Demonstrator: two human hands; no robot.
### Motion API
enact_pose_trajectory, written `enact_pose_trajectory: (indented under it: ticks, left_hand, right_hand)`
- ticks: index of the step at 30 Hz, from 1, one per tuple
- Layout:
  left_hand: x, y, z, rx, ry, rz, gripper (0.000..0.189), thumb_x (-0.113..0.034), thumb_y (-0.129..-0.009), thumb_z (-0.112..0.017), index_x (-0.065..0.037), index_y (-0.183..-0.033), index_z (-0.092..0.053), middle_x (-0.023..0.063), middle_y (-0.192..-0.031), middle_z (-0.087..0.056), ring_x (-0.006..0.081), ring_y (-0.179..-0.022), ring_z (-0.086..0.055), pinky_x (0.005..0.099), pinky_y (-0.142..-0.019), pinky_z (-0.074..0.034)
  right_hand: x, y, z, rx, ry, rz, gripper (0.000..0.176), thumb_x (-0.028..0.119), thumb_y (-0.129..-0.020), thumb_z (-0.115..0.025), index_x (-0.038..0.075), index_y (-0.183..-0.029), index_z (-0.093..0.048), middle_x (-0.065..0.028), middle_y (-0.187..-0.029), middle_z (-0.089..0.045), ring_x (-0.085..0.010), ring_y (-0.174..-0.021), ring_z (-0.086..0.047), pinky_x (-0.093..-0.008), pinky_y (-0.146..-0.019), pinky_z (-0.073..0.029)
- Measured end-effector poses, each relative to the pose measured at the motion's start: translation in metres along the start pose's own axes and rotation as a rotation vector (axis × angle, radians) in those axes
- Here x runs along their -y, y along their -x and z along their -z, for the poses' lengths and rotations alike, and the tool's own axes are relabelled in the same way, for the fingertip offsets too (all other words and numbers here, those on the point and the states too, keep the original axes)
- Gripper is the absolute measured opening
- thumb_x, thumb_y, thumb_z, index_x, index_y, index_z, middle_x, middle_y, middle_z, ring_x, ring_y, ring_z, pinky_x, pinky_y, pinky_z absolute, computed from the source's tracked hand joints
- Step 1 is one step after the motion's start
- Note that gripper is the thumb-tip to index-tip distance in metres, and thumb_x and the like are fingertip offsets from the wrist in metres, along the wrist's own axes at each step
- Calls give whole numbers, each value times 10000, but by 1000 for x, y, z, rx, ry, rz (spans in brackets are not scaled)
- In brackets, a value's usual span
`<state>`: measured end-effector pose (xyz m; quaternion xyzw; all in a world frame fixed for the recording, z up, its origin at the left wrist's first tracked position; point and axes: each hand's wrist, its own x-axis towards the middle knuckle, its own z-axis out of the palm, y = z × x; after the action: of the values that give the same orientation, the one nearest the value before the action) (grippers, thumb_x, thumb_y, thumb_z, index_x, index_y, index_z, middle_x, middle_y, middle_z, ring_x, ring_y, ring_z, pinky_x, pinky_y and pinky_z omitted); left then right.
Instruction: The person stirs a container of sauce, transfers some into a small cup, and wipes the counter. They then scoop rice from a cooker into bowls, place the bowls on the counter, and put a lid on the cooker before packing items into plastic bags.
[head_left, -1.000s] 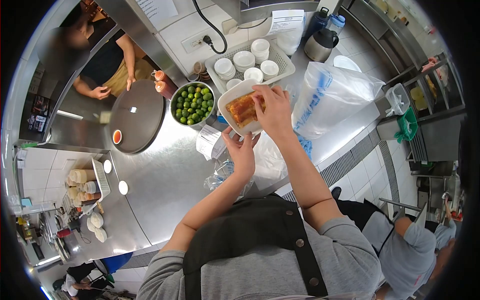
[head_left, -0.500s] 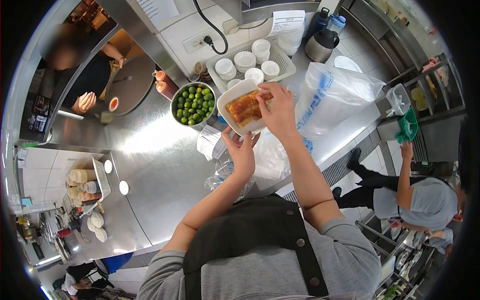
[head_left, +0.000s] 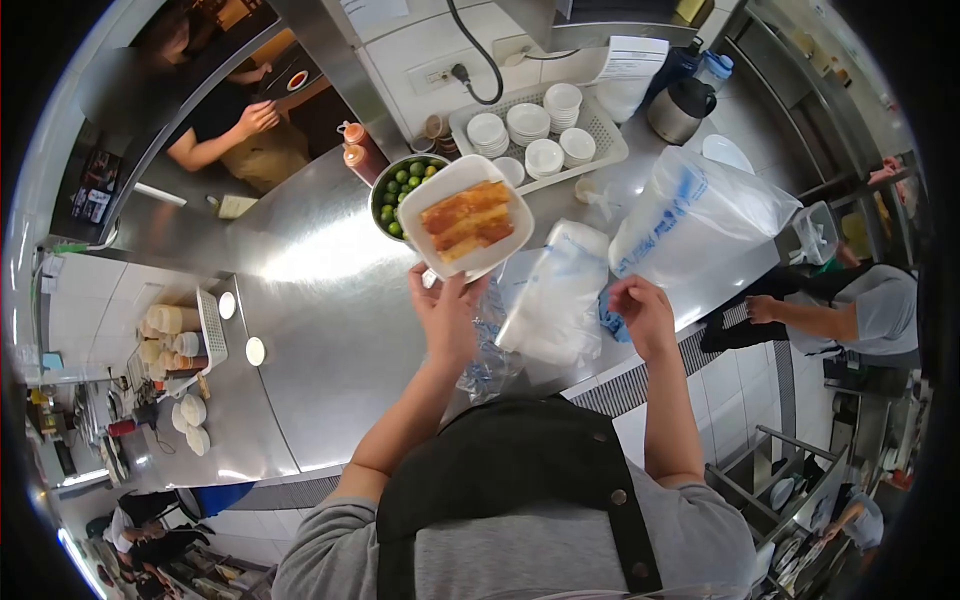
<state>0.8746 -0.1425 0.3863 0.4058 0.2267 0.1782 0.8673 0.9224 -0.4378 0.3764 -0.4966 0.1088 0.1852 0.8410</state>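
Observation:
My left hand grips the near edge of a white rectangular dish, raised above the steel counter. Orange-brown fried rolls lie side by side in the dish. The dish partly covers a steel bowl of green citrus fruits. My right hand hovers by the plastic bags with its fingers curled; whether anything is between them is hidden. Just left of it lies a stack of clear plastic bags, and a larger bundle of bags with blue print sits above it.
A white basket holds stacks of small white dishes. Orange sauce bottles and a steel jug stand along the back. One person is behind the opening at upper left, another at the right. White lids lie on the counter.
My right hand has left the dish and moved down and right to the bags. The dish has tilted into fuller view. Beyond the opening, the large round tray is out of view.

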Motion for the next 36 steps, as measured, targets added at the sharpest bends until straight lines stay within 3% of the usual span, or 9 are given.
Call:
enact_pose_trajectory:
  ticks: [5,9,11,21,24,27,30,33,36]
  left_hand:
    - [-50,-4,48,-102,18,-141,472,70,-950,-541,-26,-1334,-284,236,-1258,-567,358,-1148,-663,501,-992,-598]
    - [-77,-15,93,-211,-44,-234,473,57,-955,-535,2,-1336,-259,287,-1304,-540,437,-1127,-667,448,-1002,-612]
    - [-84,-26,122,-277,-49,-230,476,68,-959,-521,2,-1339,-243,278,-1288,-532,427,-1121,-668,471,-1005,-612]
    - [-49,-120,257,-503,56,-310,466,111,-947,-477,-25,-1334,-256,270,-1357,-434,410,-1179,-605,579,-1018,-578]
    - [-46,-140,275,-516,90,-304,491,119,-939,-461,-41,-1348,-242,266,-1357,-433,396,-1191,-594,599,-1039,-558]
    - [-49,-157,280,-547,138,-287,502,119,-937,-469,-50,-1348,-235,263,-1379,-412,395,-1200,-588,599,-1032,-567]
    - [-49,-172,292,-543,153,-262,516,122,-933,-480,-46,-1350,-227,251,-1395,-397,396,-1201,-587,588,-1025,-578]
    - [-44,-183,303,-533,181,-258,611,117,-938,-477,-50,-1428,-152,251,-1411,-382,401,-1192,-597,569,-1000,-600]
    - [-40,-185,306,-560,179,-251,594,110,-961,-434,-39,-1440,-117,260,-1422,-383,413,-1174,-615,577,-1012,-591]
  right_hand:
    - [-23,14,39,-217,12,-18,248,42,-918,-701,91,-754,-522,11,-716,-477,-114,-641,-450,-273,-612,-381]
    - [-33,8,66,-243,433,76,240,45,-879,-756,89,-779,-543,17,-707,-502,-104,-667,-485,-264,-640,-412]
    - [-29,6,67,-256,563,97,244,20,-858,-768,81,-772,-549,20,-701,-538,-92,-657,-509,-252,-619,-410]
    - [-26,1,65,-210,849,145,169,-6,-791,-789,22,-747,-628,2,-659,-599,-65,-611,-538,-234,-556,-411]
    - [-24,5,90,-188,1019,149,159,21,-768,-788,10,-747,-631,-48,-654,-634,-134,-592,-591,-274,-578,-472]
    - [-18,12,151,-404,1423,280,148,59,-746,-788,-1,-717,-655,-87,-672,-678,-222,-613,-644,-361,-613,-504]
    - [-10,34,222,-689,1769,23,127,94,-760,-757,8,-831,-695,-155,-823,-738,-350,-777,-718,-463,-746,-555]
    - [-23,70,254,-907,1824,-350,195,120,-777,-742,19,-938,-696,-197,-983,-740,-395,-970,-718,-511,-861,-557]
    - [-24,89,265,-983,1691,-348,270,191,-779,-775,39,-986,-692,-191,-1058,-735,-408,-1032,-703,-544,-897,-549]
